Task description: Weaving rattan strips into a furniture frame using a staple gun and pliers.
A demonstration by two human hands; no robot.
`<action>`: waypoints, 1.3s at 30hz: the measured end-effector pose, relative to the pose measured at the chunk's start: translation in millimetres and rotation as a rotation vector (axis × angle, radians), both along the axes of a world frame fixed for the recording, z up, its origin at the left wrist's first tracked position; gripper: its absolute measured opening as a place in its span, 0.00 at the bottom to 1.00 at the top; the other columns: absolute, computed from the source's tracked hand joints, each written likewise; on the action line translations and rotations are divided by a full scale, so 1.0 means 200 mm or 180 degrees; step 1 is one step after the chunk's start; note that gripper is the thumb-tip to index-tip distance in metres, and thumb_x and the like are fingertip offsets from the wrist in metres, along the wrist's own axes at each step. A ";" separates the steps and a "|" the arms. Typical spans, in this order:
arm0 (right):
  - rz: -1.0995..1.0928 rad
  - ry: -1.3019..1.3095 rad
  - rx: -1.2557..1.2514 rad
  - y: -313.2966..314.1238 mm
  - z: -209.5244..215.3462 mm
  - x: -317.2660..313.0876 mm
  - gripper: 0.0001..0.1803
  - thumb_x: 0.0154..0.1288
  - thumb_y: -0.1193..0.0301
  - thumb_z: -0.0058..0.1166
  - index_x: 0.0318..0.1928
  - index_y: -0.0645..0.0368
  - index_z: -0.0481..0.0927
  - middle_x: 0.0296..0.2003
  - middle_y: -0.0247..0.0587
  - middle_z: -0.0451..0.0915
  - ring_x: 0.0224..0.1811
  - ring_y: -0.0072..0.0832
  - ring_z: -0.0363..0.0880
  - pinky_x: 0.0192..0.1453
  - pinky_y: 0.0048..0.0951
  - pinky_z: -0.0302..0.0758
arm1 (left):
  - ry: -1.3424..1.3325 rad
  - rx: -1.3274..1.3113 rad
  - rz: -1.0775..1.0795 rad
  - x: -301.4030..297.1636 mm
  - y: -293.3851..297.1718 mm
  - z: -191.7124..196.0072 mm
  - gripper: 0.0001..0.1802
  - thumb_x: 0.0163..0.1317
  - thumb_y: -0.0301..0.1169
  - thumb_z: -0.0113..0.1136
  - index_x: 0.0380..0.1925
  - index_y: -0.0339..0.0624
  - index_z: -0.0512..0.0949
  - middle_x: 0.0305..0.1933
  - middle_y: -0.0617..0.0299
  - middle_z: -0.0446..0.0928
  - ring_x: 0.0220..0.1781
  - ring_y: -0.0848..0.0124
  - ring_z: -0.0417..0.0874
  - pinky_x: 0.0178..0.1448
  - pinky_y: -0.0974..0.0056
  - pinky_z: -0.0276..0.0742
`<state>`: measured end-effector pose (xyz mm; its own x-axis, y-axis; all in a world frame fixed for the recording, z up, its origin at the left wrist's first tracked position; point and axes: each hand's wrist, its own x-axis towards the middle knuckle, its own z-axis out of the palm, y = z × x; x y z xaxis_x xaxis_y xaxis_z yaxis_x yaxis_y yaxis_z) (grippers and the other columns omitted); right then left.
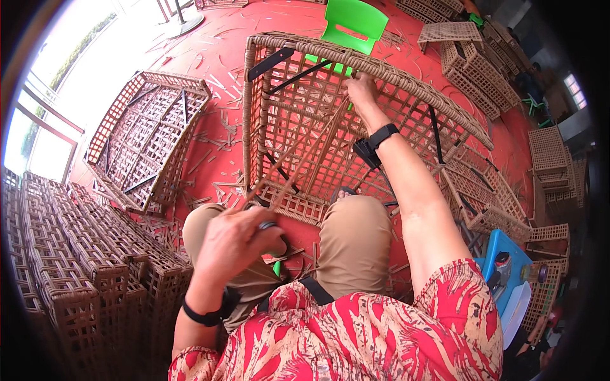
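Note:
A large woven wicker panel (305,143) with a thick wrapped rim and black metal braces stands tilted in front of my knees. My right hand (363,95) reaches to its far rim, fingers closed where a long brown wicker strip (304,147) meets the weave. That strip slants down toward my left hand (235,244), which is closed around its near end above my left knee. Motion blurs the left hand slightly, and a dark band shows on one of its fingers. My right fingertips are partly hidden against the rim.
Another braced wicker panel (146,136) leans at the left, above stacked wicker pieces (70,260). A green plastic chair (356,25) stands beyond the rim. Cut strips litter the red floor (216,149). At right are a blue stool (508,260) holding tools and more wicker pieces (476,73).

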<state>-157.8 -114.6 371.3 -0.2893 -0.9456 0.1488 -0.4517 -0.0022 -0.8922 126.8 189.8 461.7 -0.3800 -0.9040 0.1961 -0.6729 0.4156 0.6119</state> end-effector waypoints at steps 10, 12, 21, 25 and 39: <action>-0.0370 0.0273 -0.1012 -0.15 -0.23 -0.19 0.12 0.56 0.66 0.57 0.37 0.60 0.84 0.28 0.50 0.83 0.26 0.33 0.83 0.35 0.34 0.76 | -0.0427 -0.0376 0.3278 0.88 0.64 0.40 0.17 0.53 0.33 0.66 0.41 0.38 0.77 0.23 0.66 0.68 0.24 0.77 0.67 0.31 0.72 0.65; -0.0312 0.0089 -0.0746 -0.10 -0.19 -0.20 0.14 0.60 0.66 0.57 0.41 0.62 0.83 0.30 0.49 0.83 0.31 0.32 0.83 0.37 0.33 0.76 | -0.0670 0.0534 0.3030 0.63 0.61 0.52 0.20 0.49 0.32 0.67 0.42 0.37 0.76 0.26 0.65 0.70 0.27 0.77 0.69 0.34 0.72 0.67; -0.0087 -0.2407 -0.0044 0.00 -0.26 -0.26 0.09 0.66 0.66 0.53 0.41 0.57 0.79 0.32 0.35 0.82 0.35 0.23 0.82 0.38 0.29 0.76 | 0.0850 0.0290 0.0494 0.11 -0.31 0.21 0.10 0.63 0.26 0.54 0.42 0.34 0.77 0.36 0.60 0.75 0.37 0.74 0.76 0.43 0.69 0.71; 0.0109 -0.3550 0.0116 0.06 -0.19 -0.09 0.06 0.66 0.66 0.53 0.38 0.54 0.77 0.31 0.31 0.83 0.31 0.22 0.83 0.31 0.24 0.79 | 0.1244 0.0070 -0.0135 -0.24 -0.90 -0.02 0.13 0.61 0.29 0.54 0.44 0.35 0.79 0.38 0.52 0.81 0.40 0.66 0.81 0.47 0.65 0.74; -0.0080 -0.3326 0.0741 0.21 -0.06 -0.06 0.09 0.66 0.61 0.53 0.39 0.52 0.78 0.31 0.31 0.81 0.33 0.27 0.82 0.34 0.31 0.77 | 0.1875 0.0982 -0.0667 -0.85 -1.58 -0.45 0.08 0.57 0.23 0.57 0.38 0.33 0.78 0.29 0.62 0.78 0.31 0.73 0.78 0.37 0.65 0.77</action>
